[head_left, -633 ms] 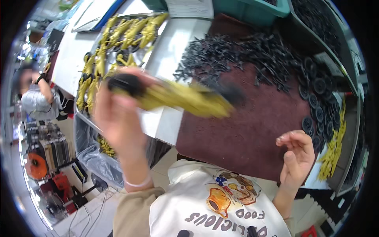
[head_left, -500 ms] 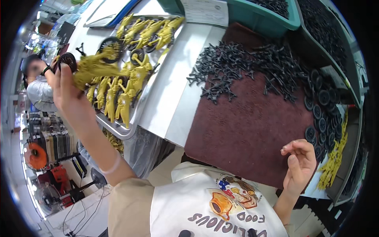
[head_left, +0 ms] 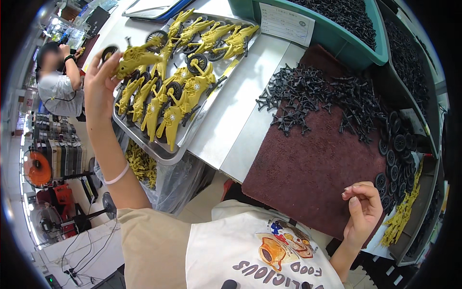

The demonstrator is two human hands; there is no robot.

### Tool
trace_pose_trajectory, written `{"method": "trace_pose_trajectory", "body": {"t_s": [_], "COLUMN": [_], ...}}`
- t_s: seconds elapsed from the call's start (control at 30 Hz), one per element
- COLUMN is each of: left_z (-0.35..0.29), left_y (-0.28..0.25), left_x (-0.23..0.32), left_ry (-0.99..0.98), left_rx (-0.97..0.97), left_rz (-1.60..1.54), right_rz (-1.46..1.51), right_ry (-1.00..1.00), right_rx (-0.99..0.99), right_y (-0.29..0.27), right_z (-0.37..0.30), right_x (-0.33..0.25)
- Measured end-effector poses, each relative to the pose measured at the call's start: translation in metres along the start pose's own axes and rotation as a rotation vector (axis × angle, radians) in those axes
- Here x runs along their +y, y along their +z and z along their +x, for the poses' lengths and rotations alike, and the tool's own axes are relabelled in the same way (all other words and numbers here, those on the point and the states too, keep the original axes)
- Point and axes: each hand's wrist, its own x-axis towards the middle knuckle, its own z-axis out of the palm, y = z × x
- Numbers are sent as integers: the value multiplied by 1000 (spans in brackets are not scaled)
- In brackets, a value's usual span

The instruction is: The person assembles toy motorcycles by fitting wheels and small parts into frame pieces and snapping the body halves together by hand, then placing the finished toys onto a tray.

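My left hand point(head_left: 100, 91) is raised over the left part of a metal tray point(head_left: 179, 156). It is closed on a yellow toy motorcycle point(head_left: 137, 59) with black wheels, held tilted above the others. Several similar yellow toy motorcycles point(head_left: 195, 89) lie in rows on the tray. At the right, my right hand point(head_left: 364, 212) hovers by the near edge of a brown cloth mat point(head_left: 303, 164). Its fingers are loosely curled, the thumb apart from them, with nothing visible between. Closest to it are a heap of black toy wheels point(head_left: 395, 164) and some yellow plastic parts point(head_left: 404, 212).
Small black forked parts point(head_left: 313, 94) are piled across the mat's far half. Behind stands a teal bin point(head_left: 332, 33) of black parts, with grey bins point(head_left: 406, 86) along the right. A bag of yellow parts point(head_left: 139, 166) sits below the tray. Another person point(head_left: 57, 86) works at far left.
My left hand, with the toy motorcycle, now appears steadier and nearer the tray's left side. The whole view has shifted slightly. My right hand keeps its loose curl.
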Motion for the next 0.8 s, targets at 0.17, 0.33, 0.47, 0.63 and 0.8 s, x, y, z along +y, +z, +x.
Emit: {"method": "trace_pose_trajectory", "body": {"t_s": [0.17, 0.33, 0.47, 0.63, 0.8], "left_z": [14, 32, 38, -3, -35], "left_y": [38, 79, 106, 131, 128], "left_x": [29, 23, 8, 2, -7], "left_ry": [86, 158, 282, 284, 442], "left_rx": [-221, -633, -751, -437, -304], "left_rz": [212, 534, 766, 1165, 1193], "right_rz": [-5, -12, -23, -41, -23], "right_ry": [11, 9, 9, 16, 27], "right_rx": [-16, -33, -22, 12, -18], "right_y": [8, 7, 3, -1, 2], "right_z": [-2, -6, -8, -7, -5], "right_x": [-4, -2, -4, -1, 1]}}
